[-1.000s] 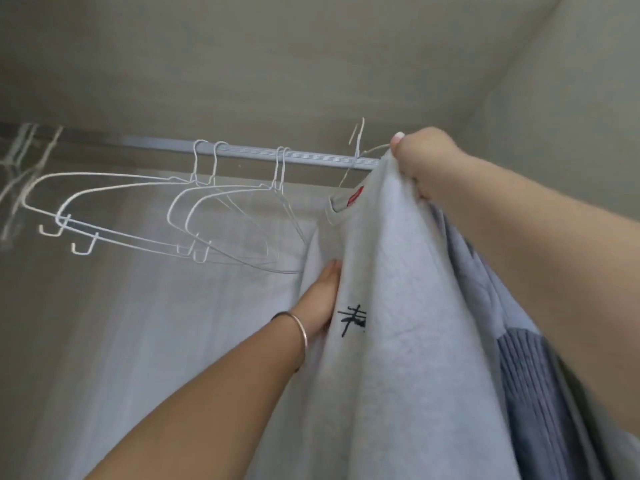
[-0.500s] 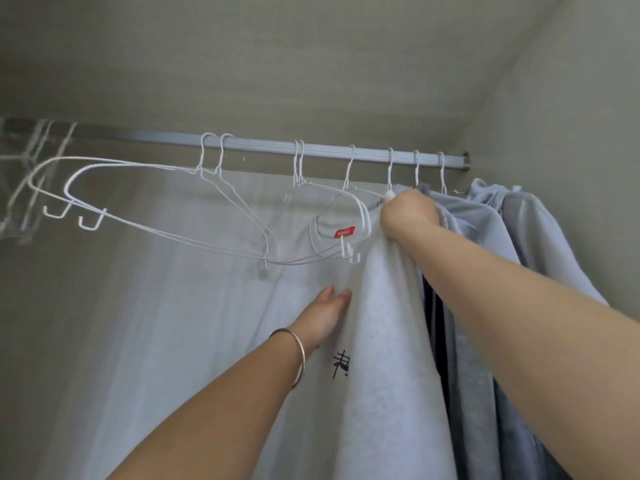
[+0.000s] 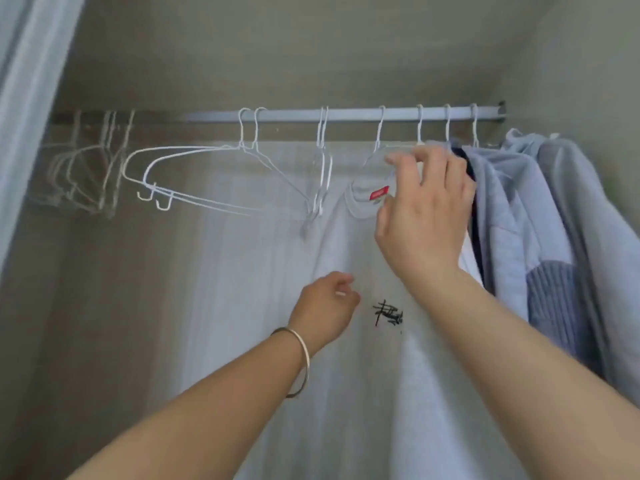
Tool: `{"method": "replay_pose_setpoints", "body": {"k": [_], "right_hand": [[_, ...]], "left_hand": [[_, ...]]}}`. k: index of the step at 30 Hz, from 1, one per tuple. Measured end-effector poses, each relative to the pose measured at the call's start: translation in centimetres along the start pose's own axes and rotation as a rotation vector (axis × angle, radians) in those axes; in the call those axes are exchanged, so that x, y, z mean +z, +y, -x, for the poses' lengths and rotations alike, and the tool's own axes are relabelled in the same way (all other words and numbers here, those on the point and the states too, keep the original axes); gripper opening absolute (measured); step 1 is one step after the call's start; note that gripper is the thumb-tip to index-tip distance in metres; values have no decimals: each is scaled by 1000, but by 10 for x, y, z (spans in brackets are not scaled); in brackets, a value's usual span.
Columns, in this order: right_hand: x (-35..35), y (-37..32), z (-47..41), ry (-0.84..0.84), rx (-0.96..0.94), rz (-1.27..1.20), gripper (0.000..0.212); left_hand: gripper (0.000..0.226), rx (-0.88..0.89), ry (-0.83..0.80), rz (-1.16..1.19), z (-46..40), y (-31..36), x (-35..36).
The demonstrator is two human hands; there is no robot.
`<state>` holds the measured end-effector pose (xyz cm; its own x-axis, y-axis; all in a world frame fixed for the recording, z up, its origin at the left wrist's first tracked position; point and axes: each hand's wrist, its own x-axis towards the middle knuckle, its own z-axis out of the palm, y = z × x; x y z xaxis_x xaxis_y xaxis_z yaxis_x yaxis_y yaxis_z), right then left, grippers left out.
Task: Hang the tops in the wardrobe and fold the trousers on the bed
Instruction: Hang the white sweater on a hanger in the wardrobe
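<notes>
A pale grey top (image 3: 377, 382) with a red neck label and a small black print hangs on a white wire hanger from the wardrobe rail (image 3: 346, 115). My right hand (image 3: 424, 216) is raised in front of its right shoulder, fingers spread and relaxed, holding nothing. My left hand (image 3: 327, 308), a bangle on the wrist, hovers at the top's chest with fingers loosely curled, gripping nothing that I can see.
Several empty white wire hangers (image 3: 221, 178) hang on the rail to the left. More hung tops (image 3: 540, 237), light blue and grey, fill the right end against the wardrobe side wall. A pale curtain (image 3: 31, 81) edges the far left.
The hanger with the grey top went onto the rail. My right hand has let go of the shoulder and opened. My left hand has come off the cloth.
</notes>
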<state>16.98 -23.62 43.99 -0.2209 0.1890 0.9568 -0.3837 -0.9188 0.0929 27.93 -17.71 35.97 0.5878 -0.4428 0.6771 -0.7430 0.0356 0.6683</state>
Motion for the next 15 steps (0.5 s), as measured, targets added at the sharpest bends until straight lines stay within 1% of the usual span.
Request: {"method": "replay_pose_setpoints", "body": {"k": [1, 2, 3, 4, 5, 7, 9, 10, 11, 13, 15], "right_hand": [[-12, -20, 23, 11, 57, -227, 36], [-25, -41, 49, -35, 148, -468, 30], [-36, -62, 75, -106, 253, -683, 27], [-44, -84, 100, -162, 355, -836, 26], [-51, -108, 125, -205, 431, -916, 25], [-64, -155, 172, -278, 552, -991, 27], [-84, -206, 208, -397, 678, -1132, 28], [-101, -232, 225, -478, 715, -1227, 29], [-121, -256, 240, -558, 713, -1326, 29], [-170, -294, 268, -698, 609, -1516, 27], [-225, -325, 285, -840, 507, -1728, 26]], "left_hand": [[26, 81, 82, -100, 19, -3, -15], [23, 153, 131, -230, 42, -5, -31], [23, 192, 153, -361, 69, -6, -47], [23, 204, 161, -492, 97, -6, -63], [23, 192, 162, -634, 124, -9, -79], [28, 143, 152, -924, 179, -18, -107], [33, 16, 112, -1117, 236, -31, -135], [31, -99, 107, -1176, 265, -37, -150], [29, -228, 134, -1219, 296, -39, -166], [25, -460, 277, -1271, 365, -32, -193], [23, -664, 477, -1328, 446, -10, -208]]}}
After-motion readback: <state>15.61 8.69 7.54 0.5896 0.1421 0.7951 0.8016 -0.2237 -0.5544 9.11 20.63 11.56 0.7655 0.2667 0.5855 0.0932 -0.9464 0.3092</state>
